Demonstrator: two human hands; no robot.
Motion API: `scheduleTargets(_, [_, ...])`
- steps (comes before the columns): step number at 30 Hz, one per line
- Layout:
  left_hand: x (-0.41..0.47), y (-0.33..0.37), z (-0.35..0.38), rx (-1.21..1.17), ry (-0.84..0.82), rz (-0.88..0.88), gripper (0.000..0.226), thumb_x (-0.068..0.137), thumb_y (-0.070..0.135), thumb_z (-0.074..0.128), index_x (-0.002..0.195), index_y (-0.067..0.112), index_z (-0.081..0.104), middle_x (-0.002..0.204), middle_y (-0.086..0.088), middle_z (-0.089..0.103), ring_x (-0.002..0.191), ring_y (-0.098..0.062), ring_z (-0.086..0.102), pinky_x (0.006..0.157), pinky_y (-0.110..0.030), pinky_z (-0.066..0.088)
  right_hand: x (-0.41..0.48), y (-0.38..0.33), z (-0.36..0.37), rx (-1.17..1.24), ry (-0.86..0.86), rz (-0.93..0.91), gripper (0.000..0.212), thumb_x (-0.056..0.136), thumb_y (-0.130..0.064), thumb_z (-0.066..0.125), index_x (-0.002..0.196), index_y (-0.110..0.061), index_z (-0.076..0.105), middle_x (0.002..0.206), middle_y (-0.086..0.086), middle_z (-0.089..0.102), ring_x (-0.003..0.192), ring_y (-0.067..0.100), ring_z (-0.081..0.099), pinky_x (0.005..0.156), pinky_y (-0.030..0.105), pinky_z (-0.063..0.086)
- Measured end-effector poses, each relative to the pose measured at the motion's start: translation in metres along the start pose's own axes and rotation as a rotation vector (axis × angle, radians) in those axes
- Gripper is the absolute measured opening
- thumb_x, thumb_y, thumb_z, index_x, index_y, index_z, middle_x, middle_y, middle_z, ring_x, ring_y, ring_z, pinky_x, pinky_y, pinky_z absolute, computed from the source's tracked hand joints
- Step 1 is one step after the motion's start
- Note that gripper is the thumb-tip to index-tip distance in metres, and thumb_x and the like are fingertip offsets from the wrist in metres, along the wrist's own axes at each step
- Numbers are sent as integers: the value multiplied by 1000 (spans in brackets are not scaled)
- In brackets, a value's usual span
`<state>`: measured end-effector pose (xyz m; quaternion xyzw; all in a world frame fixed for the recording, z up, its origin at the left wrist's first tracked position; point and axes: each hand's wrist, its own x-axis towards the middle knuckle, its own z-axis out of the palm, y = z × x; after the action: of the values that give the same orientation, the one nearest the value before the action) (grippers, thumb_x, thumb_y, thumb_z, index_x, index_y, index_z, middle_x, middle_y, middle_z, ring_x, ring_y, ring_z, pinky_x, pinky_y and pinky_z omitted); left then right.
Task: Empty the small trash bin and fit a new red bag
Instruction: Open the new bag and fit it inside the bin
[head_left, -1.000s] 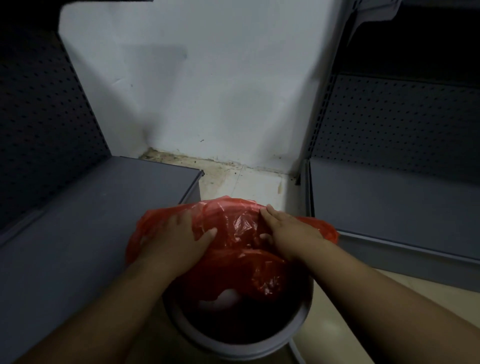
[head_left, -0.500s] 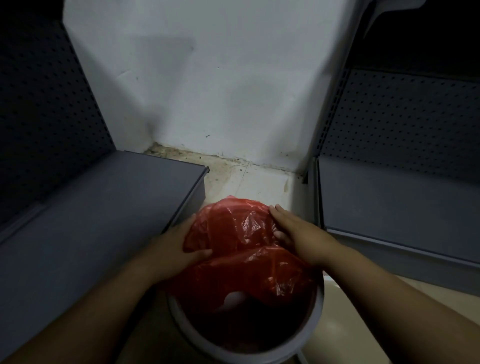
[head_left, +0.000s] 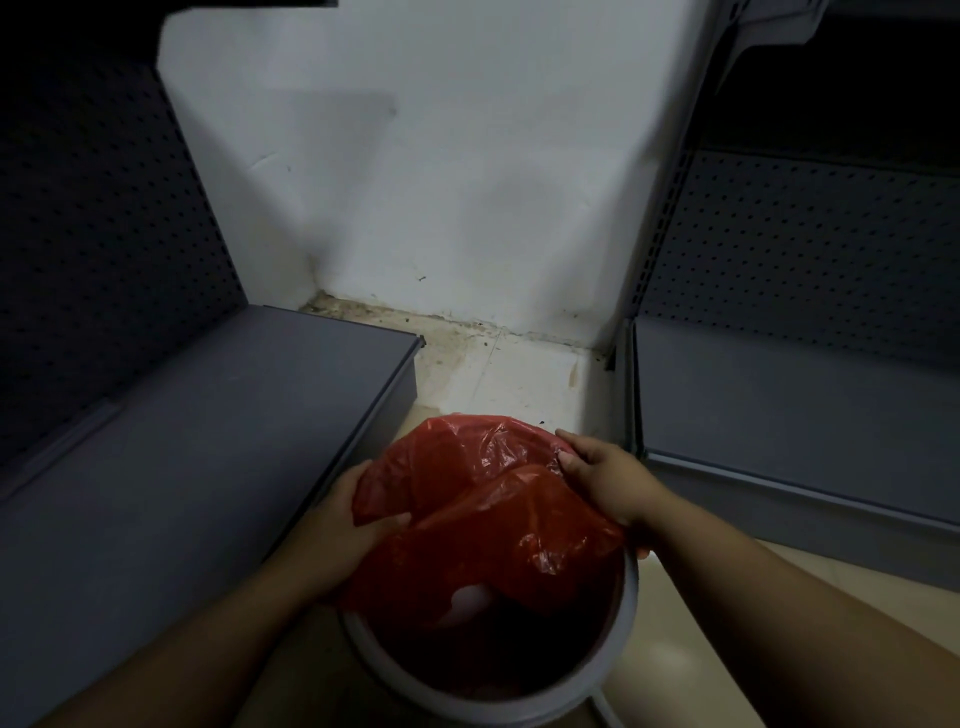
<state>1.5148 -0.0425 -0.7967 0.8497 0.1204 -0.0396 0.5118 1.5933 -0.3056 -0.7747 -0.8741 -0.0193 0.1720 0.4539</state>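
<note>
Red bag (head_left: 488, 514): now drawn in from its wider spread, bunched over the far rim of the grey bin (head_left: 621, 613). Left hand (head_left: 345, 514) and right hand (head_left: 605, 475) each pinch an edge. Fitting under way; near rim uncovered.

The bin (head_left: 618, 618) stands on the floor (head_left: 514, 379) between two shelves, bag (head_left: 488, 519) over its far rim, wall (head_left: 441, 182) behind.
</note>
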Motion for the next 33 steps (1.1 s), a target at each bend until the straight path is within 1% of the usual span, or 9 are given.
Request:
scheduleTargets(6, [-4,2,0,-86,73,-38,96,49,43,76,133,18,39,119,-4,57,107,-21,55,97,-35,42,1,1,8,51,226,29,31,98,-18,46,124,-16,62,119,10,67,108,27,61,98,37,47])
scheduleTargets(9, [-8,-2,5,-170,118,-43,59,75,20,69,129,17,44,121,-7,58,112,-26,55,101,-42,42,1,5,12,-16,296,51,33,97,-24,45,125,-14,60,122,12,66,110,31,60,99,43,46])
scheduleTargets(15, [-7,-5,17,-71,287,8,28,93,15,43,119,16,52,116,-9,59,99,-20,53,87,-32,40,-29,13,16,-389,165,-226,67,96,-45,42,152,-26,12,161,-6,7,148,17,8,119,35,10])
scheduleTargets(19, [-8,1,18,31,309,32,34,93,15,43,126,13,47,132,-15,53,116,-28,51,98,-38,39,-56,26,10,-649,93,-462,84,81,-76,3,148,-29,25,159,-6,18,147,9,6,120,32,-1])
scheduleTargets(22, [-17,9,11,432,299,147,52,94,25,41,143,17,25,154,-11,20,143,-28,15,115,-44,16,-64,41,4,-824,45,-626,81,87,-66,-4,142,-26,41,153,-3,34,144,11,19,121,40,8])
scheduleTargets(25, [-23,18,-2,942,112,695,54,92,49,23,137,23,36,150,-4,32,138,-19,11,112,-46,8,-67,42,-2,-947,8,-681,68,95,-57,7,138,-22,48,146,1,47,139,17,36,118,41,15])
scheduleTargets(28, [-35,19,0,976,-291,617,90,70,70,-11,139,32,32,149,17,24,132,3,2,111,-29,-11,-69,45,-1,-1007,-13,-737,60,98,-53,12,137,-22,47,140,2,54,133,20,46,111,38,17])
scheduleTargets(31, [-42,5,5,920,-301,677,90,70,71,-10,134,33,42,142,19,42,133,6,23,113,-21,-5,-71,49,0,-976,-26,-740,58,98,-54,11,141,-24,37,142,3,51,134,21,45,112,37,17])
scheduleTargets(33, [-49,-3,0,922,-217,784,67,87,63,4,118,34,56,120,19,63,117,2,53,112,-20,17,-71,51,-1,-978,-15,-746,57,98,-54,11,143,-25,32,143,4,50,134,21,44,112,37,17])
